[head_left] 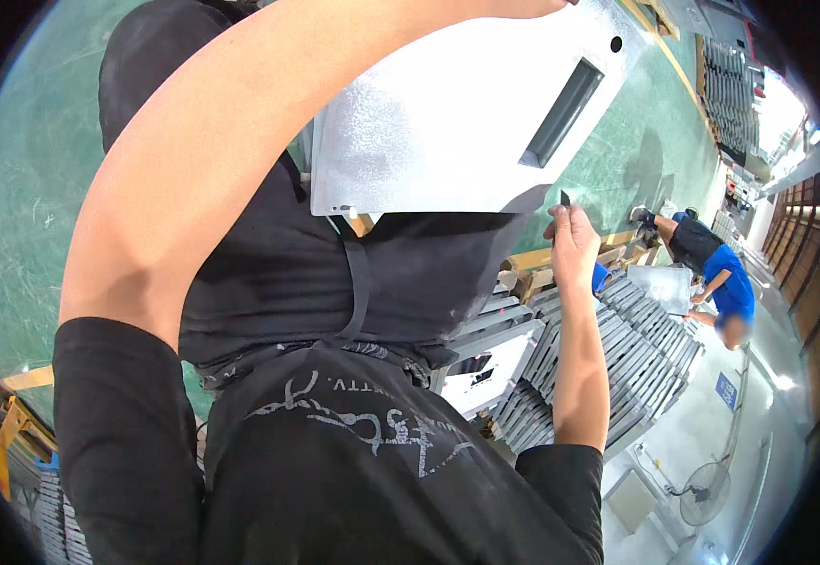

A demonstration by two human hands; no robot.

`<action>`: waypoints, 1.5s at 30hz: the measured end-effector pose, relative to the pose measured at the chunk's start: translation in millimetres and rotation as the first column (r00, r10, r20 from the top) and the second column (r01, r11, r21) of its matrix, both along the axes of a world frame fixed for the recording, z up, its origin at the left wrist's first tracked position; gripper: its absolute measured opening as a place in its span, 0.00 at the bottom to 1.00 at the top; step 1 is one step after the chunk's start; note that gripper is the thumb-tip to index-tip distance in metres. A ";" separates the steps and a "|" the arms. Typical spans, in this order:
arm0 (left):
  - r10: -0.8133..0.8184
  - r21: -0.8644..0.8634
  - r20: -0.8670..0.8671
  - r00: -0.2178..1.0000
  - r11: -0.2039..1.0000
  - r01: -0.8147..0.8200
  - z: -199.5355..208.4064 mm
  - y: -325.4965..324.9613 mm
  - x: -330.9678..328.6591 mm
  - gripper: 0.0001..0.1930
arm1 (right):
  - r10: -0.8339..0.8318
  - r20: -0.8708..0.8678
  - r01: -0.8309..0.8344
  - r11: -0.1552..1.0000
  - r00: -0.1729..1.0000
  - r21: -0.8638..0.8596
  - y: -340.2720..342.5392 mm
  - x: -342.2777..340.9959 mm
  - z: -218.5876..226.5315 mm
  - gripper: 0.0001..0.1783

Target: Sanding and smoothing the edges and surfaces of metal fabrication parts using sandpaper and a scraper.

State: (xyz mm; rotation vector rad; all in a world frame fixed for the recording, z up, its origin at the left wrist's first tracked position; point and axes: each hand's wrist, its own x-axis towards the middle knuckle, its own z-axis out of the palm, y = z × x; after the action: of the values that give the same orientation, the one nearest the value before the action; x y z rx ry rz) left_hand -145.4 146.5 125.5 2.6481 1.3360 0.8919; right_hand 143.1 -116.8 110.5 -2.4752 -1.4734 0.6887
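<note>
Left hand [523,8] mostly out of frame on the raised metal panel [447,113]; grip unclear. Right hand [572,243] pinches a small dark piece [565,199] near the panel's lower edge, not yet touching.

You have bright, even daylight across the shop, strongest at the right rim, where the doorway [779,113] burns out to pure white. The metal panel [466,113] you hold overhead catches that light and glares, so its speckled surface washes out toward the middle. Your left forearm [240,141] is evenly lit, with a soft shadow at the elbow crease. The dark shirt [353,452] swallows detail. On the green floor [636,160] a faint shadow lies near the panel's far edge. The fisheye bends straight edges hard toward the rim, and the corners fall to black. The co-worker [725,287] at right is slightly soft.
</note>
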 end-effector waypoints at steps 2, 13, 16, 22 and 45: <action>-0.021 -0.005 -0.023 1.000 1.000 0.021 4.3 -2.1 -1.2 0.17 | 0.046 0.002 -0.046 0.999 0.999 -0.004 3.9 -11.5 3.6 0.14; 0.008 0.015 -0.032 0.999 1.000 -0.007 14.2 -25.3 -5.2 0.15 | 0.471 0.332 -0.401 0.878 0.817 -0.260 57.0 -48.3 25.6 0.11; 0.003 0.029 -0.042 0.999 1.000 -0.002 14.8 -26.5 -3.6 0.15 | 0.539 0.366 -0.394 0.827 0.759 -0.400 66.7 -59.4 34.4 0.11; 0.045 -0.019 -0.018 0.999 0.999 -0.045 5.1 -15.1 -5.0 0.15 | 0.599 0.460 -0.343 0.779 0.655 -0.525 75.1 -78.8 35.5 0.09; 0.011 0.082 0.045 0.999 0.996 -0.015 -3.4 -18.0 -2.4 0.16 | 0.045 -0.128 -0.093 0.915 0.991 -0.392 71.0 -34.4 27.7 0.12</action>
State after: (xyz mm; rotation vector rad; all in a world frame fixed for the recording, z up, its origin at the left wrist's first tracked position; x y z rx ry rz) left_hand -147.8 128.5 122.1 2.6655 1.3368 1.0230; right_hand 108.6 -45.8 138.3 -2.6155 -1.5073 1.2364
